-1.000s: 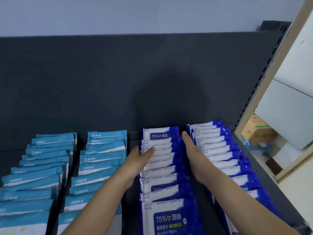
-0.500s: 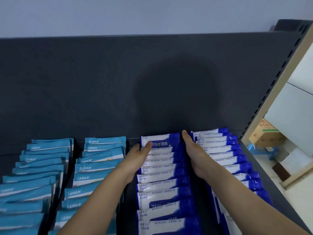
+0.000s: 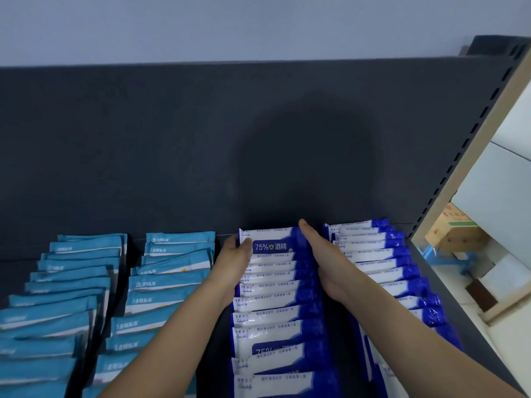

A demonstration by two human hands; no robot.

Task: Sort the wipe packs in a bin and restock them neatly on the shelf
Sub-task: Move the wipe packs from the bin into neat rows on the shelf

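The shelf (image 3: 459,328) carries four overlapped rows, each running front to back. Two teal rows (image 3: 172,277) occupy 8 o'clock of the view. One blue row (image 3: 275,297) runs up from 6 o'clock. A second blue row (image 3: 379,262) lies at its 3 o'clock, near but apart. The left hand (image 3: 235,262) grasps the rear pack (image 3: 273,242) of the first blue row at its 9 o'clock edge, thumb on the printed face. This pack sits at the back panel (image 3: 172,153). The right hand (image 3: 324,259) is released, its fingers straight and laid along the row's 3 o'clock edge, between the two blue rows. A box (image 3: 451,231) sits off the shelf at 3 o'clock.
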